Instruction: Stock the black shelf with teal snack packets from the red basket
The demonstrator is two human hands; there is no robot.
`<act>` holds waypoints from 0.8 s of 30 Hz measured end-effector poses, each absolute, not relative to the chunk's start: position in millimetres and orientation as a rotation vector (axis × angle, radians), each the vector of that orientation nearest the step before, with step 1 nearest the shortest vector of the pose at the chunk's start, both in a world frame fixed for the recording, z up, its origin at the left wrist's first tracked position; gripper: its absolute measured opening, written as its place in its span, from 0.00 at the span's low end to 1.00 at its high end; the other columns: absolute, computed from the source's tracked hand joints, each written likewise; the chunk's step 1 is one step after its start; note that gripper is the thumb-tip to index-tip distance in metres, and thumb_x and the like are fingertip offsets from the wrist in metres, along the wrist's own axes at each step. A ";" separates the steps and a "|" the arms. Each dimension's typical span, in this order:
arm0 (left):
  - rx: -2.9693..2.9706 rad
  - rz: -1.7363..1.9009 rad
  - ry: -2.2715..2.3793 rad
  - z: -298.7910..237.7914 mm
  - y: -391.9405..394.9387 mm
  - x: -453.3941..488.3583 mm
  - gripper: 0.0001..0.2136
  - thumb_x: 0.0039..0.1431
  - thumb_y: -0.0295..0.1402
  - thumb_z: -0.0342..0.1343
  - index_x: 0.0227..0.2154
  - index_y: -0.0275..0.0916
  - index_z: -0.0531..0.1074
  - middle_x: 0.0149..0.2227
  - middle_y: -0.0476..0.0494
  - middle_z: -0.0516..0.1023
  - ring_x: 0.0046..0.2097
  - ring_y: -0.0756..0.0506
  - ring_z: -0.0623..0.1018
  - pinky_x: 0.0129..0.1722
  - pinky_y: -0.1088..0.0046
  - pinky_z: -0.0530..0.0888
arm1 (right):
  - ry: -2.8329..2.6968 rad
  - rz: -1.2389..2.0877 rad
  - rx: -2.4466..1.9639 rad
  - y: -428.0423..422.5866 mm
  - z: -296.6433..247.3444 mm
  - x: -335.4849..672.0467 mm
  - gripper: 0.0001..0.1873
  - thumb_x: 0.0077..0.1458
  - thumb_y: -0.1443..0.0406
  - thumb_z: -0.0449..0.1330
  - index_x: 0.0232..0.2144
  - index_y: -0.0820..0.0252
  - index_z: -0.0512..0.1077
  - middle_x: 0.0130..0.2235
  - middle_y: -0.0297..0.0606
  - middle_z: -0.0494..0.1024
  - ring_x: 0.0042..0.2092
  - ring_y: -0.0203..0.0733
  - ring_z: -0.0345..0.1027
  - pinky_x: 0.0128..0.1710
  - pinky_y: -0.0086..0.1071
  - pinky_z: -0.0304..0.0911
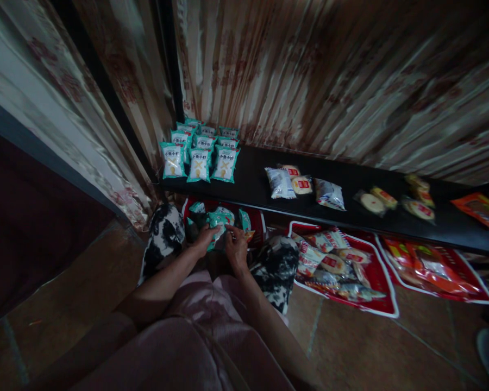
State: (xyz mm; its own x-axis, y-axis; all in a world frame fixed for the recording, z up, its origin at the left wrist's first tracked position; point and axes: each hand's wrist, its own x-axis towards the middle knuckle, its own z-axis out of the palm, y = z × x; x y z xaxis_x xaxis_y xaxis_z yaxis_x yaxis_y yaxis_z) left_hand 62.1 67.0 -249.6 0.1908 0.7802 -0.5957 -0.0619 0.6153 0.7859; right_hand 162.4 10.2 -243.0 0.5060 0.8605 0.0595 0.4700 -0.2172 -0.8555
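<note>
Between my knees, above a red basket point(259, 220), I hold a teal and white snack bag point(220, 218). My left hand point(206, 239) grips its lower left side with the thumb on the front. My right hand point(237, 245) is closed at the bag's right edge, fingers bent against it; its fingertips are partly hidden. More teal bags point(245, 220) lie in the basket around the held one. On the black shelf point(252, 168) just beyond, similar teal snack bags point(199, 164) stand upright in rows at the left end.
Clear-wrapped cakes point(301, 185) and white-blue packets point(330, 194) lie along the shelf, with an orange packet point(481, 210) farther right. Red baskets with mixed packets point(334, 263) and orange packets point(436, 269) stand on the tiled floor. A pleated curtain point(309, 70) hangs behind.
</note>
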 end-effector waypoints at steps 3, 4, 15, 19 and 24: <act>0.630 0.701 1.199 -253.4 67.8 62.1 0.17 0.44 0.39 0.62 0.37 0.37 0.73 0.35 0.44 0.80 0.38 0.44 0.78 0.37 0.70 0.73 | -1.067 0.525 -1.938 9.8 -246.6 165.7 0.19 0.54 0.59 0.50 0.42 0.63 0.73 0.42 0.48 0.74 0.38 0.44 0.68 0.43 0.38 0.62; 0.595 0.718 1.185 -255.0 67.7 62.2 0.18 0.43 0.39 0.63 0.37 0.37 0.73 0.35 0.44 0.80 0.37 0.44 0.78 0.36 0.70 0.73 | -1.059 0.524 -1.956 9.6 -248.1 166.8 0.21 0.54 0.58 0.51 0.43 0.64 0.73 0.42 0.49 0.74 0.37 0.44 0.68 0.42 0.38 0.63; 0.300 0.762 1.155 -256.6 68.5 64.3 0.18 0.40 0.41 0.64 0.34 0.37 0.74 0.29 0.44 0.79 0.34 0.43 0.79 0.36 0.67 0.75 | -0.929 0.859 -1.906 4.5 -248.5 169.7 0.26 0.54 0.47 0.50 0.43 0.58 0.74 0.40 0.41 0.79 0.41 0.45 0.71 0.41 0.35 0.64; 0.305 0.772 1.094 -252.6 66.8 63.3 0.21 0.42 0.46 0.64 0.36 0.36 0.75 0.31 0.41 0.80 0.38 0.41 0.79 0.39 0.64 0.75 | -0.931 0.917 -1.812 4.7 -248.5 169.1 0.26 0.53 0.47 0.52 0.39 0.60 0.75 0.38 0.40 0.79 0.41 0.44 0.70 0.41 0.34 0.63; 0.364 0.802 1.075 -254.6 68.2 63.3 0.23 0.41 0.48 0.65 0.36 0.36 0.75 0.35 0.41 0.80 0.40 0.41 0.79 0.41 0.67 0.74 | -0.874 0.951 -1.753 5.7 -254.4 167.0 0.26 0.50 0.48 0.55 0.40 0.63 0.74 0.36 0.40 0.78 0.38 0.43 0.69 0.38 0.33 0.63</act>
